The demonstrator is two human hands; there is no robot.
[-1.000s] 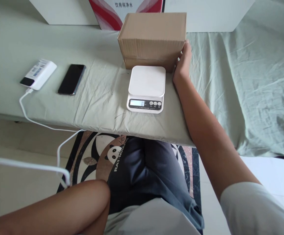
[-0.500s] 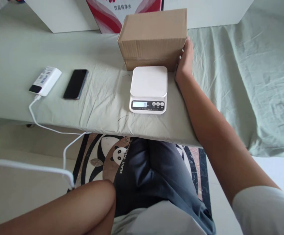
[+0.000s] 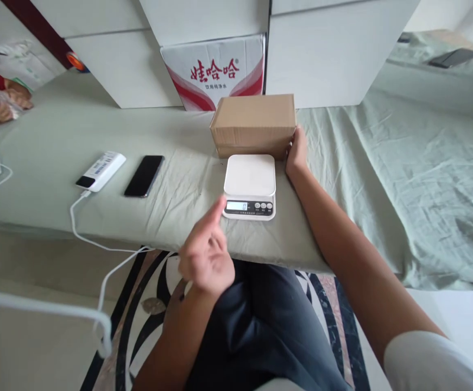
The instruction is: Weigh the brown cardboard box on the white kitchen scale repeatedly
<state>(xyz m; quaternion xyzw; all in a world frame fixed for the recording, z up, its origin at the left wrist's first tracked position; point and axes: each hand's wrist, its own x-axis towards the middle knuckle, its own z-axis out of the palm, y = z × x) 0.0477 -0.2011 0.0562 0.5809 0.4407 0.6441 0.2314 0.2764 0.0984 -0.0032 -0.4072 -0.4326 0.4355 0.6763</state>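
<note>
A brown cardboard box (image 3: 256, 111) rests on the cloth-covered table, close behind a white digital kitchen scale (image 3: 250, 175). The scale's lit display reads 0, and its weighing plate is bare. My right hand (image 3: 298, 152) lies along the box's right side, its palm against the cardboard and its fingers outstretched, partly hidden by the box. Low in front of the scale, my left hand (image 3: 207, 252) is raised, slightly blurred. Its index finger extends towards the display's left edge while the other fingers curl loosely, and nothing is in it.
Left of the scale lie a black smartphone (image 3: 144, 176) and a white power bank (image 3: 101, 171) with a cable hanging over the table edge. A printed carton (image 3: 215, 70) and white panels stand behind the box. Another person's hands (image 3: 6, 106) hold clear plastic at far left.
My left hand has come up from below, in front of the scale. The view has tilted up, showing more of the back. My right hand stays against the box.
</note>
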